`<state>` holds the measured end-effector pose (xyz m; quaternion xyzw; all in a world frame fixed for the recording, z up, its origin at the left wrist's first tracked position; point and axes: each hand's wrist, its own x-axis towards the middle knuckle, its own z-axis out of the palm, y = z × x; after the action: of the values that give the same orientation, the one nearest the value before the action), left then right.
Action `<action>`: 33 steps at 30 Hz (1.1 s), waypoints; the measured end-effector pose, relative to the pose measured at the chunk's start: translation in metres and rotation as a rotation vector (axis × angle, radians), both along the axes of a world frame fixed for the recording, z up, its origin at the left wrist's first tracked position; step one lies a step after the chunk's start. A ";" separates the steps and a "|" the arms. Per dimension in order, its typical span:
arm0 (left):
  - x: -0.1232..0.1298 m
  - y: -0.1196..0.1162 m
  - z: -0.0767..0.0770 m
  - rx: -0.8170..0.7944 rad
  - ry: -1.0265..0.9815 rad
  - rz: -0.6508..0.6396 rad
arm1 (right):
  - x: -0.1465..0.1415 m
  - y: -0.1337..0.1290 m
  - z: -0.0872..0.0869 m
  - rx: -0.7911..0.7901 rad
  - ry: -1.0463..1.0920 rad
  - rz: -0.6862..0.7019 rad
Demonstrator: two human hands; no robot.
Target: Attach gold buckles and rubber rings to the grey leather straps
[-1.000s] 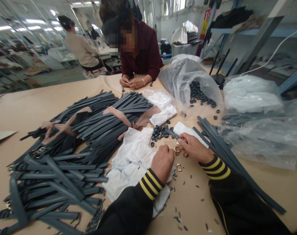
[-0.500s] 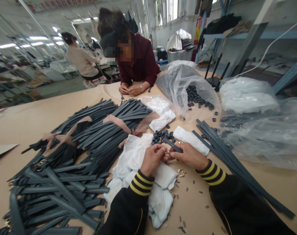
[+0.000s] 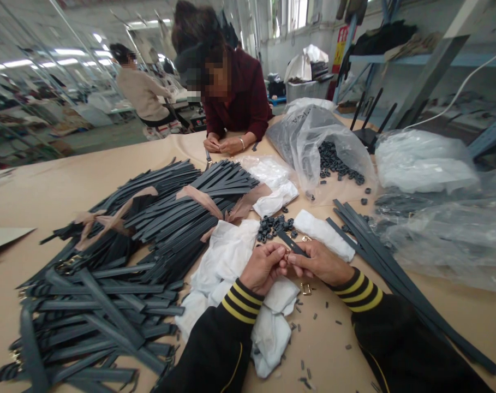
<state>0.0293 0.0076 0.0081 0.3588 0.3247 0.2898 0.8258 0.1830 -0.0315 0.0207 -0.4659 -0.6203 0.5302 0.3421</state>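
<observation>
Over the white cloth [image 3: 225, 254], my left hand [image 3: 263, 268] is closed, its thumb and fingertips pinching a small gold buckle [image 3: 287, 254] that is mostly covered by fingers. My right hand [image 3: 324, 263] meets it there, closed around the end of a dark grey strap [image 3: 291, 242] whose tip sticks out toward the far left. Whether the strap passes through the buckle is hidden. Just below my right hand, a square gold buckle [image 3: 306, 289] lies on the table. Beyond my hands is a pile of small dark loops [image 3: 274, 227].
Bundled dark straps [image 3: 190, 204] and loose straps [image 3: 104, 316] cover the left side. Long straps [image 3: 395, 278] lie at right beside plastic bags [image 3: 448, 229]. An open bag [image 3: 309, 147] spills loops. Across the table, a co-worker [image 3: 239, 93] leans over small parts.
My hands keep their grip on the buckle and strap, with the fingers shifted slightly closer around the buckle. The whole view has shifted a little.
</observation>
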 end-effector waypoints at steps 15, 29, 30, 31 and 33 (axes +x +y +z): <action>-0.003 0.004 0.002 0.353 0.067 0.028 | 0.005 0.001 -0.005 -0.115 0.042 -0.165; -0.001 0.005 0.000 0.181 0.157 0.176 | -0.011 0.002 0.001 0.162 -0.316 -0.274; -0.001 0.005 0.001 0.245 0.192 0.185 | -0.010 0.003 -0.001 0.137 -0.293 -0.273; -0.002 0.005 0.003 0.309 0.233 0.194 | -0.008 0.003 -0.004 0.106 -0.261 -0.283; -0.003 0.006 0.007 0.419 0.308 0.204 | -0.004 0.004 -0.009 0.044 -0.197 -0.310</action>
<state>0.0264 0.0134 0.0152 0.5271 0.4138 0.3743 0.6409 0.1787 -0.0280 0.0117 -0.5980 -0.5828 0.4093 0.3676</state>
